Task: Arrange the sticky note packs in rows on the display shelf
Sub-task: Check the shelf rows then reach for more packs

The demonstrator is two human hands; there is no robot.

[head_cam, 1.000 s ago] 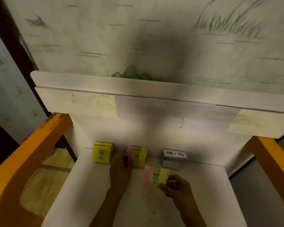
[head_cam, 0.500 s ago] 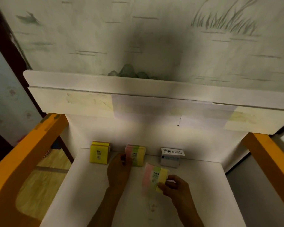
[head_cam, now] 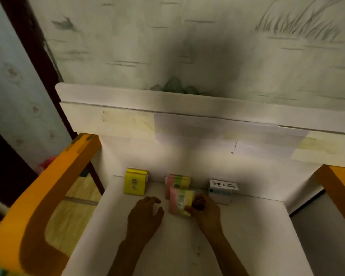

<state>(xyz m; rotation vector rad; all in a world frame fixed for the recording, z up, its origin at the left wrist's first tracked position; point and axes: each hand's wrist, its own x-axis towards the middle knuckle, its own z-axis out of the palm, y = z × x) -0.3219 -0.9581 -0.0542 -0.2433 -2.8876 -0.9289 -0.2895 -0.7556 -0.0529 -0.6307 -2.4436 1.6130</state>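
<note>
On the white display shelf (head_cam: 247, 232), three packs stand along the back wall: a yellow pack (head_cam: 135, 185) at the left, a pink-green-yellow pack (head_cam: 178, 180) in the middle, a white pack (head_cam: 222, 191) at the right. My right hand (head_cam: 204, 210) pinches a second pink-and-yellow pack (head_cam: 180, 202) by its right edge, upright, just in front of the middle pack. My left hand (head_cam: 144, 213) hovers over the shelf to the left of that pack, fingers loosely curled and holding nothing.
An upper white shelf board (head_cam: 187, 110) overhangs the back. Orange frame arms stand at the left (head_cam: 48, 188) and at the right (head_cam: 339, 188). Patterned wallpaper rises behind. Wooden floor (head_cam: 74, 212) shows past the shelf's left edge.
My right hand has carried the pink-and-yellow pack back toward the middle pack. My left hand has let go of the middle pack and drawn back to the left.
</note>
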